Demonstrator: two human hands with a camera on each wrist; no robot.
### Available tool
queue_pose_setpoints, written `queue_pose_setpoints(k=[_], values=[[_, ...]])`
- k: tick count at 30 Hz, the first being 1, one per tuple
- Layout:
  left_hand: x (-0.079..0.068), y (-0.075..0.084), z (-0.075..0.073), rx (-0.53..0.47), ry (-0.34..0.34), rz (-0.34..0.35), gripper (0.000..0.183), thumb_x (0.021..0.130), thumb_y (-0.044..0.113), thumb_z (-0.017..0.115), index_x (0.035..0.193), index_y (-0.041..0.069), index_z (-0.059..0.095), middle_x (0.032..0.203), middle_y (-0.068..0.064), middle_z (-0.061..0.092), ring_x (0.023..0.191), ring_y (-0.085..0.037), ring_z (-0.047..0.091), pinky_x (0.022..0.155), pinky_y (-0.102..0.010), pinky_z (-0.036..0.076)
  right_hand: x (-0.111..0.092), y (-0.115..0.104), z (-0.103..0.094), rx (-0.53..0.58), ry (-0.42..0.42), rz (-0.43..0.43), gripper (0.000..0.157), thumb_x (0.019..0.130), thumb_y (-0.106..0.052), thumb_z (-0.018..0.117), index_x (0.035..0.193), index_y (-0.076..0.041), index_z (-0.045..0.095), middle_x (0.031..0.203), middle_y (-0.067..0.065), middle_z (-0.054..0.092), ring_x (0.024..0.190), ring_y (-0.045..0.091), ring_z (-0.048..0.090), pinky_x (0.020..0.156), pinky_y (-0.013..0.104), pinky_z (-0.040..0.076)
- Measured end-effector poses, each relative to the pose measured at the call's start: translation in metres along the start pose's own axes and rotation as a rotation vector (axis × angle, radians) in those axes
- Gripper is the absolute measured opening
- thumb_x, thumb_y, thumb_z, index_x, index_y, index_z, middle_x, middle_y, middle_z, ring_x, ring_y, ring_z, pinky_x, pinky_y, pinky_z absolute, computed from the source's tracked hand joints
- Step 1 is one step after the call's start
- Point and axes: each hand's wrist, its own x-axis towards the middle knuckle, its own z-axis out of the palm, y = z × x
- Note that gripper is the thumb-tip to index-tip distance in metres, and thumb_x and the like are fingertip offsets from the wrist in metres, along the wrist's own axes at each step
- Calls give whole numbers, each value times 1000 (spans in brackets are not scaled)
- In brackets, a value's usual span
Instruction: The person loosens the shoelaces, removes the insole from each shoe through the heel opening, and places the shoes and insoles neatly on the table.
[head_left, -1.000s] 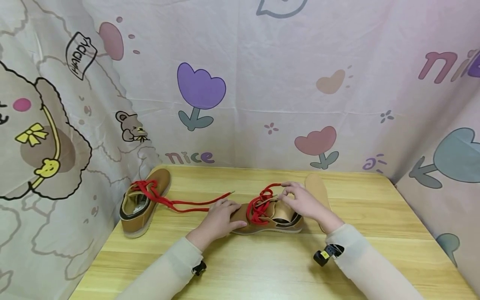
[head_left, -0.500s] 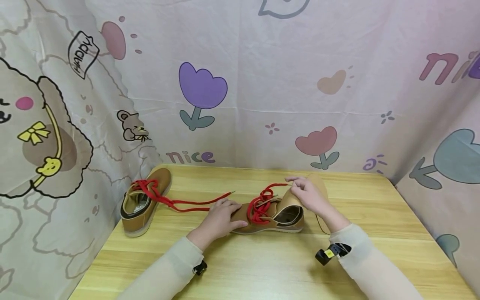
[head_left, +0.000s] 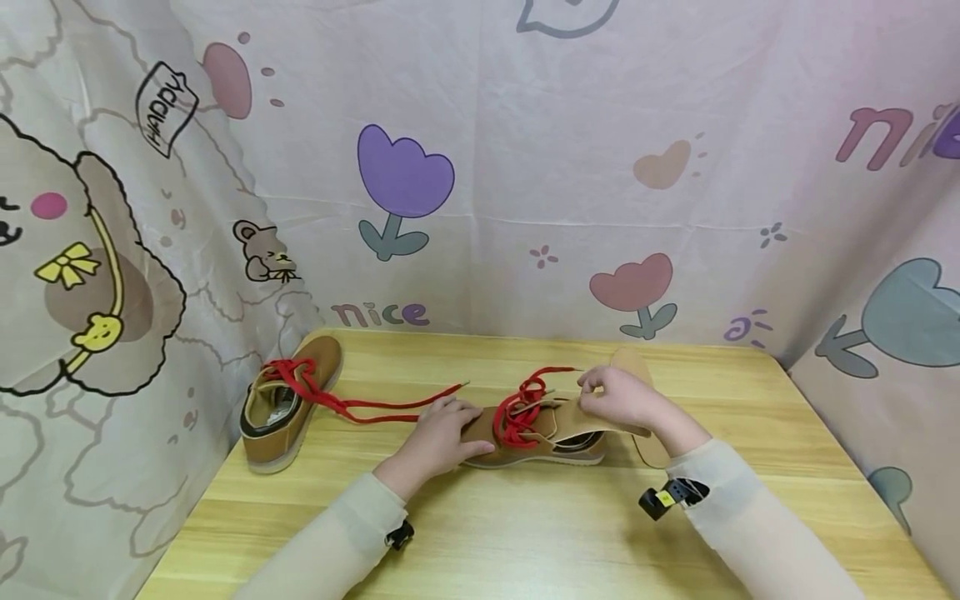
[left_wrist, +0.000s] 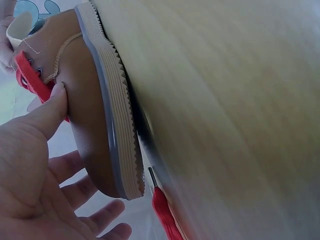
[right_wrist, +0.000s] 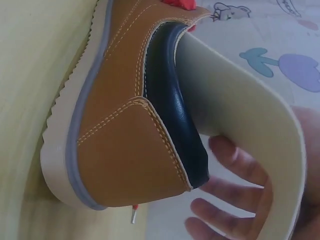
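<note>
A brown leather shoe (head_left: 486, 423) with tangled red laces (head_left: 519, 417) lies on the wooden table, toe to the left. My left hand (head_left: 442, 436) grips its toe, the thumb on the upper and the fingers along the far side. A tan insole (right_wrist: 240, 95) runs out of the shoe's opening, its front part hidden inside. My right hand (head_left: 618, 398) holds that insole, which bends upward in the right wrist view, fingers behind it. In the head view, its free end points right, past the heel.
A second brown shoe (head_left: 262, 450) stands at the left, its red laces (head_left: 375, 406) trailing toward my left hand. Another tan insole (head_left: 652, 452) lies on the table (head_left: 525, 533), partly under my right hand. Printed cloth (head_left: 487, 167) hangs behind.
My right hand has moved right, and the insole, first curled up over the opening, now extends lower past the heel. The left hand has stayed on the toe.
</note>
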Motion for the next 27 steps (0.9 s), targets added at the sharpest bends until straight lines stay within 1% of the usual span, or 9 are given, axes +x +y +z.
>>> queue_pose_setpoints(k=[4,6,8,12,14,16,19,22,27], values=[[1,-1,2,4,4,1,69,89,55,69,139,9,60,140,-11,58,135,-38,42,114,-57,28,-1,0,-3,-60,-39,-17,17,89,-15,63,73,-16,60,129,25,61,119,42,57,88,46,47],[2,-1,3,7,8,7,68,89,55,68,139,9,61,140,-11,58,135,-38,43,114,-58,28,-2,1,-7,-78,-55,-36,18,90,-15,64,72,-16,61,129,26,61,122,47,54,92,50,47],[2,-2,3,8,9,8,69,89,56,68,139,9,61,139,-11,58,135,-38,43,113,-58,29,-3,3,-12,-94,-73,-63,18,89,-13,65,72,-17,62,128,27,61,122,49,54,96,54,46],[3,-2,4,12,8,8,69,89,56,68,139,10,61,140,-10,58,135,-37,43,113,-58,29,-9,7,-24,-137,-89,-96,16,86,-13,68,73,-20,64,127,26,62,124,51,51,105,63,37],[3,-2,4,10,8,8,69,89,56,68,139,9,61,139,-10,58,135,-37,43,113,-58,29,-12,9,-30,-157,-94,-101,16,85,-13,69,72,-21,64,127,26,62,124,52,50,106,66,34],[3,-1,3,6,9,11,69,89,55,69,138,9,61,139,-11,58,135,-38,43,113,-58,29,-16,11,-37,-162,-99,-95,17,85,-12,70,72,-21,63,128,27,61,124,53,50,107,66,34],[2,-1,2,6,8,12,69,88,55,69,138,8,61,139,-11,58,135,-38,43,113,-58,30,-23,13,-46,-152,-99,-73,17,86,-13,69,72,-21,63,130,27,60,125,54,49,105,65,36],[1,0,2,6,4,10,69,88,55,69,139,8,60,140,-11,57,135,-38,42,113,-58,30,-30,17,-54,-138,-82,-29,17,87,-14,68,71,-21,64,131,26,60,125,54,49,103,64,39],[0,0,0,-5,5,8,68,89,54,69,138,7,61,139,-11,58,135,-38,43,113,-58,28,-39,21,-66,-107,-70,1,17,88,-14,67,72,-20,64,131,27,59,127,55,46,102,66,38]])
